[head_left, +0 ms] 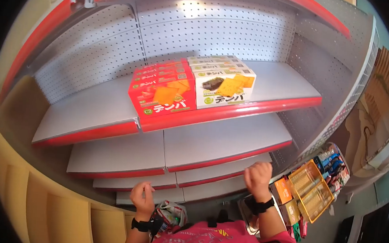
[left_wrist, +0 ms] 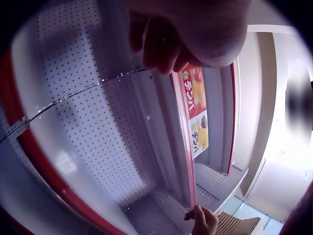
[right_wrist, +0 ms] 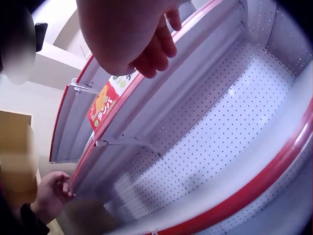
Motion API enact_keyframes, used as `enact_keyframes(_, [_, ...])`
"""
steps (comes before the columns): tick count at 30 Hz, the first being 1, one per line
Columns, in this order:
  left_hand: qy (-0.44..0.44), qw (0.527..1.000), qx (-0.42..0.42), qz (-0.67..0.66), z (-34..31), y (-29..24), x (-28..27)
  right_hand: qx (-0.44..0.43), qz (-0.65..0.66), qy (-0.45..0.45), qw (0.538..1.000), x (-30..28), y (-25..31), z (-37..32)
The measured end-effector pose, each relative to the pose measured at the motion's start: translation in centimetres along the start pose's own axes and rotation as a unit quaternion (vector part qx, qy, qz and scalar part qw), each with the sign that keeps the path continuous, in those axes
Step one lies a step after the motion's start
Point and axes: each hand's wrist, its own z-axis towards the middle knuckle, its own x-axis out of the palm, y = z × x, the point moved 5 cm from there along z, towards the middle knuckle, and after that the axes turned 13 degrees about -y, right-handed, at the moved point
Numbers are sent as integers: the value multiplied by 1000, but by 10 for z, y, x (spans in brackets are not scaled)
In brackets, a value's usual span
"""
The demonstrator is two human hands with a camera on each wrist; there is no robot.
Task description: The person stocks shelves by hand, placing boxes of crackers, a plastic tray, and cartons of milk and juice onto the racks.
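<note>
Head view: left hand (head_left: 143, 200), lower centre, and right hand (head_left: 259, 180), lower right, fingers loosely curled, empty. Red boxes (head_left: 160, 90) adjoin white boxes (head_left: 224, 87) on shelf (head_left: 287, 83), upper centre.

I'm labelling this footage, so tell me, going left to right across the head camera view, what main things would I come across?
Tan shelving unit → red snack boxes → white snack boxes → right hand → orange box → yellow basket.
</note>
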Motion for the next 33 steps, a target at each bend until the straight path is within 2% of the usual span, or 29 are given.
enact_keyframes(6, [55, 998, -15, -37, -22, -11, 15, 23, 17, 55, 998, -7, 17, -23])
enact_keyframes(8, [40, 997, -34, -60, -28, -19, 18, 16, 23, 64, 998, -14, 13, -24])
enact_keyframes(12, [46, 998, -4, -44, -42, -34, 19, 25, 25, 65, 997, -34, 1, -25])
enact_keyframes(14, [44, 998, -16, -41, -49, -44, 20, 28, 24, 66, 997, -47, -7, -29])
enact_keyframes(18, [55, 994, -64, -63, -71, -71, 36, 48, 4, 99, 994, -86, -34, -52])
enact_keyframes(23, [77, 991, -36, -100, -107, -123, 83, 98, -70, 185, 975, -156, -79, -101])
enact_keyframes(28, [108, 980, -62, -154, -161, -180, 122, 173, -153, 247, 941, -237, -121, -159])
enact_keyframes(30, [120, 982, -57, -136, -182, -198, 128, 232, -209, 270, 911, -264, -137, -182])
enact_keyframes(32, [128, 980, -64, -141, -201, -210, 130, 219, -230, 265, 911, -285, -147, -208])
enact_keyframes(33, [130, 979, -68, -142, -209, -216, 129, 248, -246, 316, 882, -292, -153, -220])
